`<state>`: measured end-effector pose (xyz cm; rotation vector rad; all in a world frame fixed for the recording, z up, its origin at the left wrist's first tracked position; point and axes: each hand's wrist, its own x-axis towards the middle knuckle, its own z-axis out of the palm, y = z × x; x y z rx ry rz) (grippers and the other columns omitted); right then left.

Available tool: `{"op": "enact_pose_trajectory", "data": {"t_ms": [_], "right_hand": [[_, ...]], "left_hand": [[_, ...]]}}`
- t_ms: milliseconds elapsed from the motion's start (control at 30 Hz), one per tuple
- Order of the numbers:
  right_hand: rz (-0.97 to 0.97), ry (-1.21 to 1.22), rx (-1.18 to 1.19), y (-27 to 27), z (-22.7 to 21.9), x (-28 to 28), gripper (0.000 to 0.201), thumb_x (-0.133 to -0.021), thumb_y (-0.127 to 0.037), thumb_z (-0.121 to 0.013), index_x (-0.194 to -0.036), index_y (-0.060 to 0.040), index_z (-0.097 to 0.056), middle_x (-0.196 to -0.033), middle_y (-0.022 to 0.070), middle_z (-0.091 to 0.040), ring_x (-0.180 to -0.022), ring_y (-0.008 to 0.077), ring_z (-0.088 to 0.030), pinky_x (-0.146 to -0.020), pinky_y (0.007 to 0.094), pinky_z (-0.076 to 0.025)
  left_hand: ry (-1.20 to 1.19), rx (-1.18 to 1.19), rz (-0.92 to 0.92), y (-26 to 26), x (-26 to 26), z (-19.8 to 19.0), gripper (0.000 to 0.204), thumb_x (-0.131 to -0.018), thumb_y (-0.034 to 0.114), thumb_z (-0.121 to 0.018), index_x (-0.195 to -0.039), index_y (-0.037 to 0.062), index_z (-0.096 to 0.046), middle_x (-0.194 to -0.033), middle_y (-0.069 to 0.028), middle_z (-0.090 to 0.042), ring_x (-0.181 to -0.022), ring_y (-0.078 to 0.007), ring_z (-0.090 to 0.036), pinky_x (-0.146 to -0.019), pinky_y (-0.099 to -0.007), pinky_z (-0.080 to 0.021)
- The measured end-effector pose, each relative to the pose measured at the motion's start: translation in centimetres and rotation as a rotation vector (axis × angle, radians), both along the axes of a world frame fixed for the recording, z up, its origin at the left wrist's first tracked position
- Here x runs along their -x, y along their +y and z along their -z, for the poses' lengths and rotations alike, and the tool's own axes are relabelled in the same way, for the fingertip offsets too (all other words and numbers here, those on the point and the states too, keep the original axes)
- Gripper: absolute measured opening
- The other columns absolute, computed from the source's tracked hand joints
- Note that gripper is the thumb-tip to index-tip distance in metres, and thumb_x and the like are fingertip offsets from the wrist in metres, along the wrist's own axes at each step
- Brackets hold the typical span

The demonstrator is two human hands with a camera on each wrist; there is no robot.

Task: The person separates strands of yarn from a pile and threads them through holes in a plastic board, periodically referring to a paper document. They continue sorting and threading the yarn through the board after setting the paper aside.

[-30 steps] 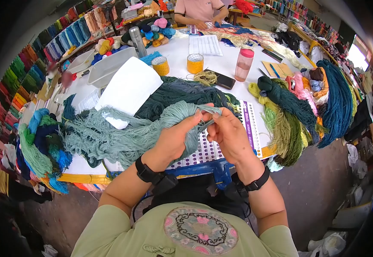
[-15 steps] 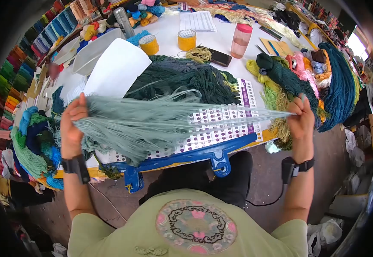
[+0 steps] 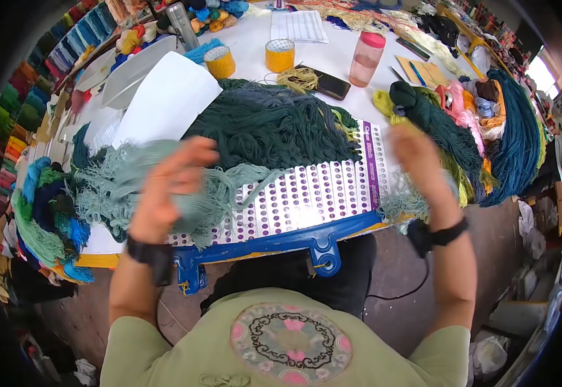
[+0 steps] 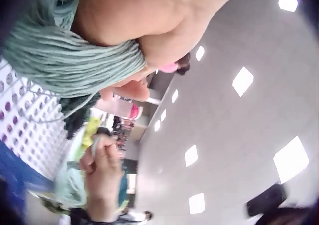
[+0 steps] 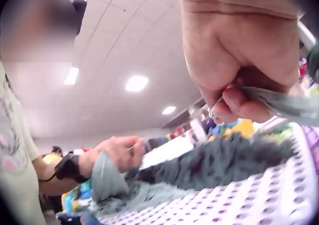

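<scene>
Over a crowded bench [image 3: 352, 61], pale-green yarn lies at both hands. A thick skein [image 4: 75, 65] hangs from the left hand [image 3: 174, 174], much the nearer of the two, its tangled mass spreading beneath and leftward, long axis crosswise before the person — whether those fingers close on it cannot be told. The right hand [image 3: 416, 158], fingers curled, grips a smaller pale-green bundle [image 3: 410, 201] dropping just below it, right of the perforated white card [image 3: 320, 193] — no strand visibly bridges the gap
</scene>
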<state>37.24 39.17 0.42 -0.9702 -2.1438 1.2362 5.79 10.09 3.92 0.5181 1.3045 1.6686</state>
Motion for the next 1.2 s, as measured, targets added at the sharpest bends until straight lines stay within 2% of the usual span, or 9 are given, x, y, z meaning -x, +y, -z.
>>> {"op": "enact_pose_trajectory", "data": {"t_ms": [67,200,267,400,467,900,1000,1100,1200], "right_hand": [[-0.355,0.051,-0.035,-3.8,2.9,5.9,0.010,-0.094,-0.011,-0.053,-0.097,-0.0058,-0.061,-0.067,-0.0054,-0.047,-0.058,0.0053,-0.043,-0.053,0.0232,-0.039],[-0.444,-0.116,-0.210,-5.2,5.7,10.1,0.010,-0.091,-0.014,-0.057,-0.096,-0.0064,-0.061,-0.063,0.0086,-0.056,-0.057,0.0144,-0.055,-0.056,0.0295,-0.044],[-0.423,-0.200,-0.240,-5.1,6.7,10.5,0.013,-0.088,-0.021,-0.057,-0.097,-0.0127,-0.062,-0.078,0.0174,-0.064,-0.076,0.0378,-0.062,-0.066,0.0429,-0.049],[-0.395,-0.192,-0.179,-5.2,6.6,10.1,0.014,-0.089,-0.022,-0.057,-0.099,-0.0138,-0.062,-0.077,0.0173,-0.064,-0.075,0.0375,-0.062,-0.066,0.0432,-0.049],[-0.419,-0.116,-0.173,-5.2,6.3,9.9,0.011,-0.090,-0.014,-0.057,-0.100,-0.0083,-0.060,-0.063,0.0114,-0.057,-0.054,0.0208,-0.056,-0.055,0.0332,-0.045],[-0.397,-0.240,-0.092,-5.3,4.9,11.4,0.016,-0.089,-0.014,-0.058,-0.099,-0.0064,-0.048,-0.060,0.0097,-0.057,-0.052,0.0174,-0.054,-0.053,0.0335,-0.043],[-0.378,-0.330,-0.095,-5.5,4.6,11.4,0.020,-0.087,-0.016,-0.059,-0.101,-0.0079,-0.049,-0.074,0.0183,-0.063,-0.075,0.0382,-0.063,-0.067,0.0450,-0.046],[-0.360,-0.281,-0.003,-5.4,4.6,10.7,0.021,-0.086,-0.016,-0.061,-0.101,-0.0071,-0.050,-0.075,0.0166,-0.063,-0.075,0.0344,-0.063,-0.067,0.0419,-0.047],[-0.361,-0.202,0.015,-4.5,5.6,9.3,0.021,-0.088,-0.013,-0.061,-0.106,-0.0071,-0.051,-0.069,0.0038,-0.058,-0.063,0.0117,-0.055,-0.059,0.0284,-0.043]], "left_hand": [[-0.093,0.171,0.210,4.7,-2.5,3.4,0.026,-0.089,0.012,-0.057,-0.112,0.0007,-0.062,-0.097,-0.0064,-0.067,-0.059,-0.0051,-0.048,-0.049,-0.0203,-0.039],[0.292,0.468,0.292,10.2,-6.4,8.3,0.027,-0.083,0.019,-0.065,-0.101,-0.0007,-0.066,-0.075,-0.0066,-0.066,-0.054,-0.0102,-0.056,-0.047,-0.0231,-0.041],[0.443,0.479,0.223,10.8,-7.8,9.2,0.022,-0.082,0.016,-0.066,-0.095,-0.0013,-0.066,-0.070,-0.0056,-0.066,-0.046,-0.0109,-0.054,-0.046,-0.0233,-0.042],[0.463,0.445,0.221,10.8,-7.9,10.1,0.018,-0.083,0.014,-0.065,-0.092,-0.0022,-0.064,-0.070,-0.0062,-0.065,-0.050,-0.0107,-0.057,-0.046,-0.0220,-0.041],[0.296,0.376,0.170,10.7,-8.1,9.8,0.017,-0.083,0.014,-0.064,-0.082,-0.0025,-0.063,-0.067,-0.0067,-0.063,-0.049,-0.0112,-0.053,-0.045,-0.0246,-0.039],[0.023,0.369,0.268,11.4,-6.6,11.1,0.021,-0.083,0.015,-0.058,-0.070,-0.0014,-0.062,-0.059,-0.0058,-0.055,-0.050,-0.0135,-0.048,-0.047,-0.0270,-0.036],[0.064,0.393,0.285,11.6,-6.3,11.3,0.023,-0.083,0.018,-0.060,-0.071,-0.0014,-0.064,-0.059,-0.0052,-0.057,-0.051,-0.0135,-0.049,-0.047,-0.0265,-0.037],[0.359,0.546,0.368,11.0,-4.9,10.6,0.027,-0.084,0.022,-0.063,-0.072,-0.0015,-0.066,-0.061,-0.0052,-0.060,-0.053,-0.0135,-0.052,-0.047,-0.0261,-0.038],[0.741,0.701,0.400,9.0,-2.2,9.8,0.026,-0.086,0.021,-0.062,-0.073,-0.0008,-0.068,-0.063,-0.0054,-0.063,-0.055,-0.0136,-0.055,-0.047,-0.0257,-0.039]]}}
